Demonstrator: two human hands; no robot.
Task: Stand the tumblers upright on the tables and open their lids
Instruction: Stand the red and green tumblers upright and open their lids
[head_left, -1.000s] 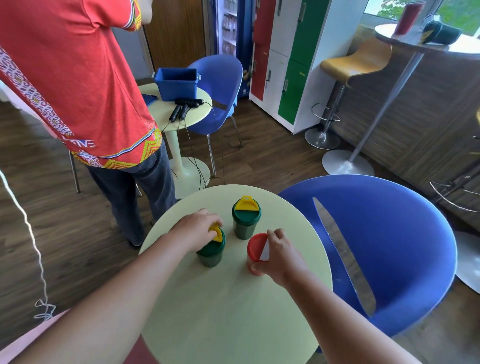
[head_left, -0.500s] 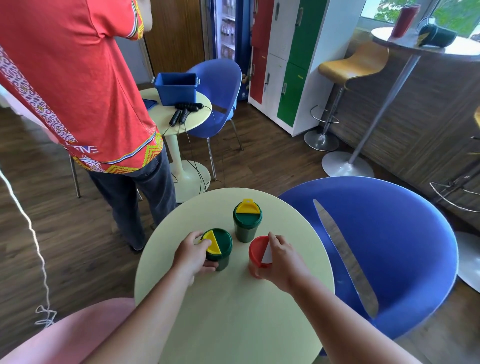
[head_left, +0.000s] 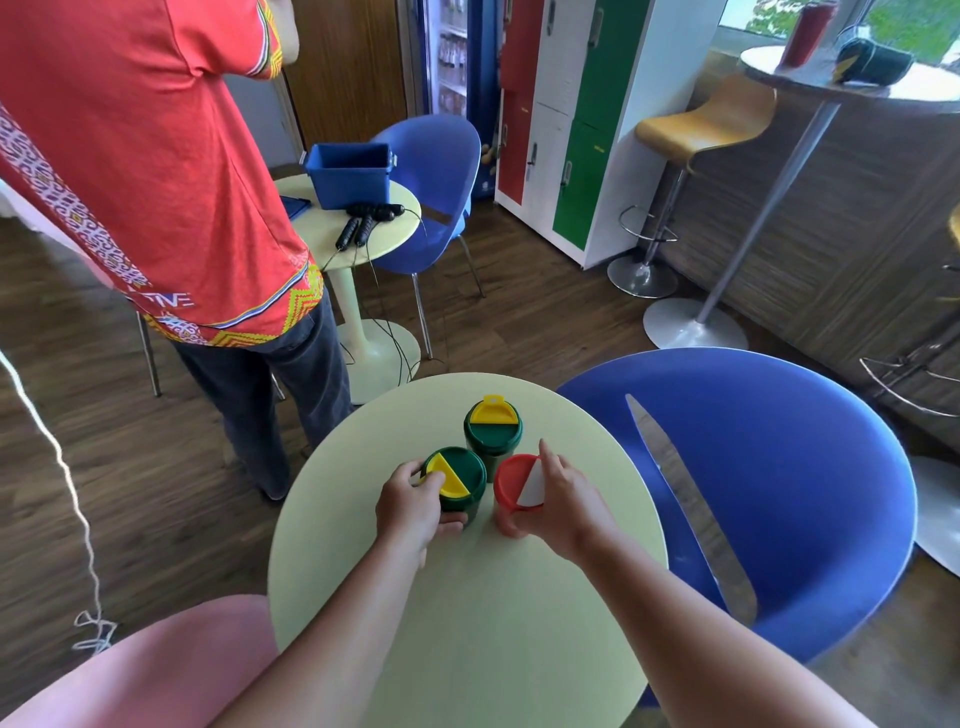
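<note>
Bench: we see a round pale green bench (head_left: 467, 649) bearing three upright tumblers, which we place against the rear green tumbler.
Rear green tumbler (head_left: 492, 434): it stands upright toward the far side of the bench, its yellow flap (head_left: 493, 409) lying on the far half of the lid; no hand touches it.
Near green tumbler (head_left: 456, 486): just in front and to the left of the rear one, upright, with a yellow flap on the left half of its lid.
Red tumbler (head_left: 511, 488): just in front and to the right of the rear one, upright, with a white flap (head_left: 532, 488) on the right half of its lid.
Left hand (head_left: 413, 506): we see its grip wrapped around the near green tumbler, thumb low on the near wall, fingers at the lid's left rim.
Right hand (head_left: 563, 501): its grip is wrapped around the red tumbler, thumb on the near wall, fingers along the white flap's edge.
Surroundings: a blue chair (head_left: 769, 467) sits right of the bench; a person in a red shirt (head_left: 135, 156) stands beyond its left side.
</note>
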